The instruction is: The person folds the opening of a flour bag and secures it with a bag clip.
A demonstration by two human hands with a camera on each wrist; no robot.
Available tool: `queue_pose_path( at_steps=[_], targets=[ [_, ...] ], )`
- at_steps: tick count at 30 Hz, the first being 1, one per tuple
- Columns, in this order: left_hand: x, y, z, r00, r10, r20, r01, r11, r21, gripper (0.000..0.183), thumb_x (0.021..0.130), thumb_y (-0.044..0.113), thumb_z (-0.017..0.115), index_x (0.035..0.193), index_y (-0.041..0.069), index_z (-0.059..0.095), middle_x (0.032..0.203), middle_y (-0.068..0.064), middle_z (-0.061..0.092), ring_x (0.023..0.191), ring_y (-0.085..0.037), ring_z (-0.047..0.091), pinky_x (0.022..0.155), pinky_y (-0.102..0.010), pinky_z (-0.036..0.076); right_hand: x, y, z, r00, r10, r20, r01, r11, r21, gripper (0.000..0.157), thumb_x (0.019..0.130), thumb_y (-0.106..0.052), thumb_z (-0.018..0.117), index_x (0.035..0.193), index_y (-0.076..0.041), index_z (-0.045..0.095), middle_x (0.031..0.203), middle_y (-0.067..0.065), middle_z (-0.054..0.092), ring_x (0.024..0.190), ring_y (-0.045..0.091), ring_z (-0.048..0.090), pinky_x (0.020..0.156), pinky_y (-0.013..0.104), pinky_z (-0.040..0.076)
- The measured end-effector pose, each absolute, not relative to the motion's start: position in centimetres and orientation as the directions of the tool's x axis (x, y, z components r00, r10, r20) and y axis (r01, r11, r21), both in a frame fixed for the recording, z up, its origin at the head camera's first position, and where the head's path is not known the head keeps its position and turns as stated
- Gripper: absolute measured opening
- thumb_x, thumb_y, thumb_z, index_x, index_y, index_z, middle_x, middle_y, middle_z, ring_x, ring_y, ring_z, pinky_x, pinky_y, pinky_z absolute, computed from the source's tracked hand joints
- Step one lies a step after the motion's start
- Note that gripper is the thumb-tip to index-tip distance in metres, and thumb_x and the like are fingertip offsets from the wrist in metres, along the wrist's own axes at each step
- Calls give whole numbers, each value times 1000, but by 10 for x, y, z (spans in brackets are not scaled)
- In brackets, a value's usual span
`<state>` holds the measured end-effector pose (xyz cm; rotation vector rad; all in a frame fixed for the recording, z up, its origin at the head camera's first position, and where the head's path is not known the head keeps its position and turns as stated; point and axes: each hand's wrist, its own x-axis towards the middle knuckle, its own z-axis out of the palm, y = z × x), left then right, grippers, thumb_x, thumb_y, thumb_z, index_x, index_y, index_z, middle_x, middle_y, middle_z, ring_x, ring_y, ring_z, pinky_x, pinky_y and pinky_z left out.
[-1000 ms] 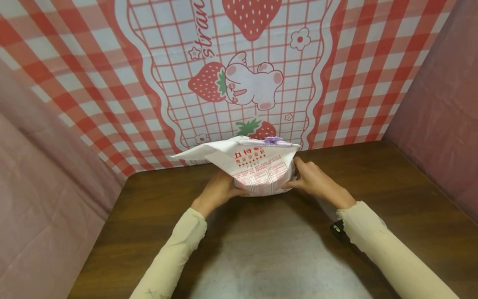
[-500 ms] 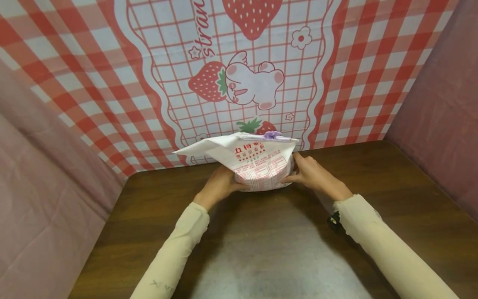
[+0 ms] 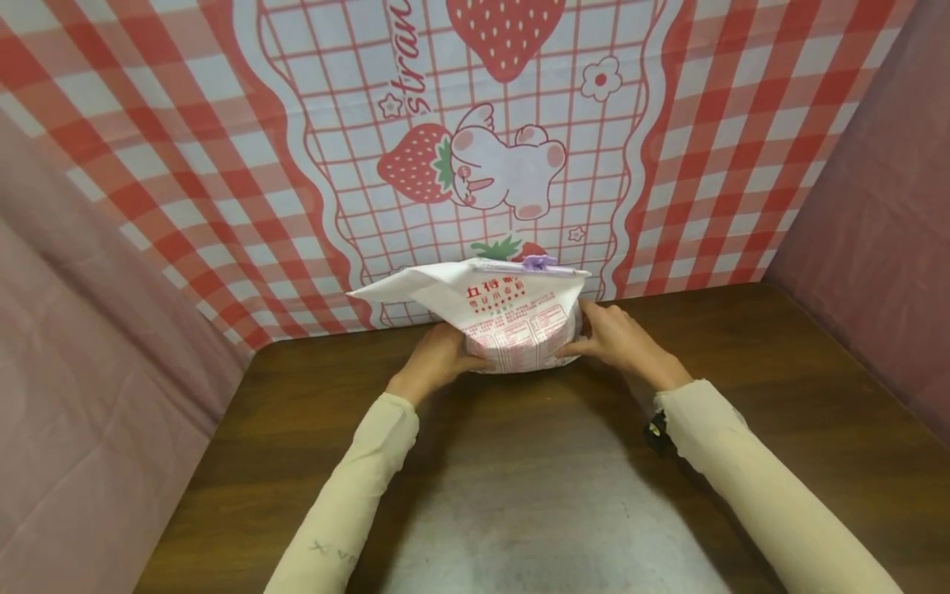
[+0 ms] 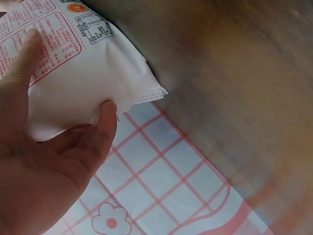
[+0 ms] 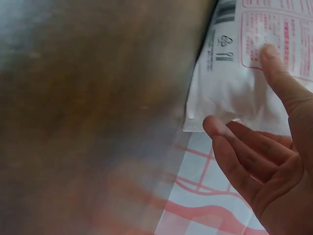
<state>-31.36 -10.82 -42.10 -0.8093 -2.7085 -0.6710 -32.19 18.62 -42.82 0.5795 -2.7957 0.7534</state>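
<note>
A white flour bag (image 3: 512,322) with red print stands at the back of the table, its top folded and held by a purple clip (image 3: 538,264). A loose white flap of the bag sticks out to the left. My left hand (image 3: 436,356) grips the bag's lower left side, thumb on the printed front. On the opposite side my right hand (image 3: 618,340) holds the bag the same way. In the left wrist view the left fingers (image 4: 106,120) curl around the side of the bag (image 4: 98,73). The right wrist view has the right thumb (image 5: 276,68) pressing the printed face.
The brown wooden table (image 3: 519,462) stretches toward me, with a bright reflection in front. Behind the bag hangs a red-and-white checked cloth (image 3: 505,124) with strawberries. Pink curtains (image 3: 96,330) flank both sides. A dark strap device (image 3: 656,433) sits at the right wrist.
Both hands and the flour bag have moved slightly away from me, toward the checked cloth. The grip on the bag looks the same.
</note>
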Motion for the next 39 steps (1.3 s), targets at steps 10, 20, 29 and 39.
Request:
queue_pose_path(
  at_steps=[10,20,29,39],
  targets=[
    [-288,-104,-439,-851,416,322,504,820,272,75,80,42,63,133,4,26,117,-11,50,100,-24,56,75,-37,50,-295,192,-450,-903,-323,282,-404,862,-306,50,78,-57,56,91,-8,56,60,-2,50,52,14,47,46,32,38],
    [-242,-95,-432,-845,439,306,495,858,135,81,84,36,60,136,-12,19,128,-25,43,110,-31,51,85,-38,47,-270,190,-433,-812,-461,357,-562,784,-264,34,84,-35,61,103,-7,54,70,-5,54,63,11,54,56,32,45],
    [-217,-95,-441,-791,491,365,559,822,108,82,83,36,62,140,-3,16,138,-24,31,123,-31,39,93,-40,41,-240,185,-433,-756,-488,436,-624,739,-255,33,82,-24,64,112,-14,54,76,-10,59,65,2,55,58,26,46],
    [-198,-93,-440,-753,537,381,615,780,118,86,81,35,64,144,14,10,147,-16,14,128,-27,30,90,-42,43,-208,200,-435,-669,-498,553,-678,714,-177,8,80,-11,64,84,-17,59,72,-14,55,60,-1,48,53,22,43]
  ],
)
